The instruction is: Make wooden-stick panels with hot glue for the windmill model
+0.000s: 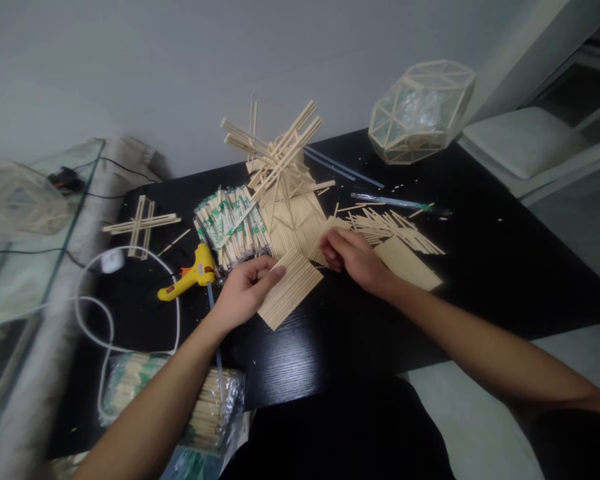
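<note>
My left hand (250,290) grips a flat panel of wooden sticks (295,293) laid side by side, thumb on top. Close to its right, my right hand (353,257) is closed on a second stick panel (319,252), partly hidden behind the fingers. Just beyond both hands lies a larger stick panel (300,217), under a star-like structure of crossed sticks (283,150). Another flat panel (407,263) rests beneath my right forearm. A yellow glue gun (193,273) lies left of my left hand, with a clear glue stick (211,295) at its end.
Wrapped chopsticks (230,223) and loose sticks (400,230) lie on the black table (290,363). A faceted stick frame (423,113) stands back right. White cable (177,313) loops at left near crossed sticks (141,227). Another chopstick pack (213,407) sits at the front left.
</note>
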`<state>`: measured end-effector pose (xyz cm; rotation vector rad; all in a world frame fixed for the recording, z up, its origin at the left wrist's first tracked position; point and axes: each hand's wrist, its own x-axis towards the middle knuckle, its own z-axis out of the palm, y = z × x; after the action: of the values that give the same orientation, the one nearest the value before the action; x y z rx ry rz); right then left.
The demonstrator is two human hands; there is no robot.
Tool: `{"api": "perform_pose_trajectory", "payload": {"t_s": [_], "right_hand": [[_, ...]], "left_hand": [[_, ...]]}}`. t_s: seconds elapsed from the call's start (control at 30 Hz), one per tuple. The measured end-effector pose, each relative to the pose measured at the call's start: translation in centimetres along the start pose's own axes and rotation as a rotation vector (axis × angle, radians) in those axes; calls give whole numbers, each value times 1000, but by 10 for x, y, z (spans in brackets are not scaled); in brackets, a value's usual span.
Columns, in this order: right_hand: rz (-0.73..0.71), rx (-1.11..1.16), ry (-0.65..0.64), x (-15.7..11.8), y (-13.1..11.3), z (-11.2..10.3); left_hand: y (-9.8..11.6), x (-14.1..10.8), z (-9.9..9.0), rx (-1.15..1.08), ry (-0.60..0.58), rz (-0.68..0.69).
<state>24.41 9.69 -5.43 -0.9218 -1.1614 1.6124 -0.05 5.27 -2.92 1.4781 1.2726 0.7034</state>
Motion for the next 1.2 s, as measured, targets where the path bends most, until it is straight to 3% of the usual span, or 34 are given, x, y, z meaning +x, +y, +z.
{"api": "perform_pose_trajectory", "payload": {"t_s": [0.13, 0.4, 0.7, 1.07, 1.2], "right_hand": [[-36, -78, -37, 1, 4, -2], [-21, -1, -8, 0, 11, -2], [16, -159, 2, -4, -4, 3], [-230, -391, 241, 1, -2, -4], [-288, -373, 274, 2, 0, -5]], "left_hand": [[0, 0, 0, 14, 6, 7], [2, 1, 1, -5, 16, 14], [4, 1, 1, 8, 19, 18], [3, 0, 1, -13, 14, 16], [4, 1, 1, -8, 17, 15]]}}
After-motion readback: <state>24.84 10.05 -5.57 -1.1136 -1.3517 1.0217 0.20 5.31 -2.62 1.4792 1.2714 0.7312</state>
